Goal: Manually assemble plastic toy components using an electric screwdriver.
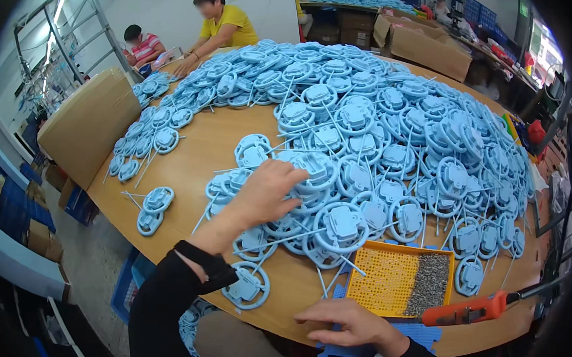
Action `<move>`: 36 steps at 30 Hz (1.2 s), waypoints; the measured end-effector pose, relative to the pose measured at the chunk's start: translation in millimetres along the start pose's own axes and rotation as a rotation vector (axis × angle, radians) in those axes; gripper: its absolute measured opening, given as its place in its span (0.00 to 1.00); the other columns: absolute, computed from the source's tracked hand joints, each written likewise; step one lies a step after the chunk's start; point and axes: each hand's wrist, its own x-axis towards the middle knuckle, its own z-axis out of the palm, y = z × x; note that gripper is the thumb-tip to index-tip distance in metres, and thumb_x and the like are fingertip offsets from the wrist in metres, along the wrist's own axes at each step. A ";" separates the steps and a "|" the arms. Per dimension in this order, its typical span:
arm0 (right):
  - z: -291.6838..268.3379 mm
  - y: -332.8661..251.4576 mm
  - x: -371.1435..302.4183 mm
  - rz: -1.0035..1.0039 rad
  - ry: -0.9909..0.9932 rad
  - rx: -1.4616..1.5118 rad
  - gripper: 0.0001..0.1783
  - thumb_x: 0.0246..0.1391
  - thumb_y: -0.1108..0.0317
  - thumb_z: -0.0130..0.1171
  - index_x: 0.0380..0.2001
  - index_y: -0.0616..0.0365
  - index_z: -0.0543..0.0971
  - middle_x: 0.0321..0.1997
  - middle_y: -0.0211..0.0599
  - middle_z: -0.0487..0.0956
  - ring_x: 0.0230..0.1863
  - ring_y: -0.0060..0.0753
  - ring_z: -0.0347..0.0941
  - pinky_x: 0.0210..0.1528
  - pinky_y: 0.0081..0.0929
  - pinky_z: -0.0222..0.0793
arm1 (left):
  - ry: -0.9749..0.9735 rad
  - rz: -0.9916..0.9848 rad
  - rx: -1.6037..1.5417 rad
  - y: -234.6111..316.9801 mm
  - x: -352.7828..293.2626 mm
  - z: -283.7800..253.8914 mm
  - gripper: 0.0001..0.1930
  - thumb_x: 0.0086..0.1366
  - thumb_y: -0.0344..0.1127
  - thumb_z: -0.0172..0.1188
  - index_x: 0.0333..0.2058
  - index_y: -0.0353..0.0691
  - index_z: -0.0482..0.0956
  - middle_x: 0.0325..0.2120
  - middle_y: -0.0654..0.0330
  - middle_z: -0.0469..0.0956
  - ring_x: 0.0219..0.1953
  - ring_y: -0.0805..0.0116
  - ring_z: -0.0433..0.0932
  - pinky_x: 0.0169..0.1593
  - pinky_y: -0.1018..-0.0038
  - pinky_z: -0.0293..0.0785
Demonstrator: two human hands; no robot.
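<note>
My left hand (267, 191) reaches over a heap of light blue plastic parts, its thumb and bent fingers apart. Beside its fingertips lies a round blue part (315, 170); whether they touch it is hard to see. Each part is a steering-wheel-like ring with a block in its middle and a thin rod. My right hand (347, 322) is open, fingers stretched out to the left, with nothing in it. It hovers at the table's near edge, by a yellow tray (377, 277) that holds a pile of small grey metal screws (430, 281).
A red-orange electric screwdriver (464, 309) lies to the right of the tray. Blue foam mats (413, 334) sit beneath. A cardboard sheet (89, 125) stands at the table's left edge. Across the table, a person in yellow (231, 28) reaches toward parts; another in stripes sits behind.
</note>
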 end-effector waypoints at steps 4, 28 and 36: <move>6.5 3.9 0.5 -0.001 -0.027 -0.053 0.21 0.54 0.61 0.60 0.50 0.58 0.76 0.40 0.43 0.80 0.38 0.44 0.76 0.39 0.33 0.72 | -0.096 -0.554 -0.107 -53.6 -51.8 -24.7 0.24 0.52 0.40 0.65 0.48 0.42 0.73 0.43 0.51 0.74 0.44 0.51 0.74 0.47 0.62 0.70; 13.5 -9.2 4.6 0.101 -0.102 -0.118 0.20 0.52 0.62 0.62 0.48 0.57 0.77 0.42 0.42 0.79 0.41 0.44 0.77 0.42 0.31 0.72 | 0.287 -1.146 0.265 -140.8 -232.3 -141.1 0.26 0.46 0.51 0.68 0.40 0.40 0.81 0.42 0.49 0.73 0.46 0.53 0.73 0.50 0.63 0.71; -3.3 -61.1 73.7 -0.014 0.154 -0.622 0.24 0.45 0.64 0.67 0.48 0.56 0.76 0.50 0.47 0.74 0.51 0.49 0.71 0.50 0.36 0.69 | 0.335 -1.300 0.311 -190.2 -219.1 -121.9 0.34 0.47 0.55 0.67 0.51 0.41 0.75 0.50 0.47 0.70 0.51 0.50 0.71 0.54 0.62 0.67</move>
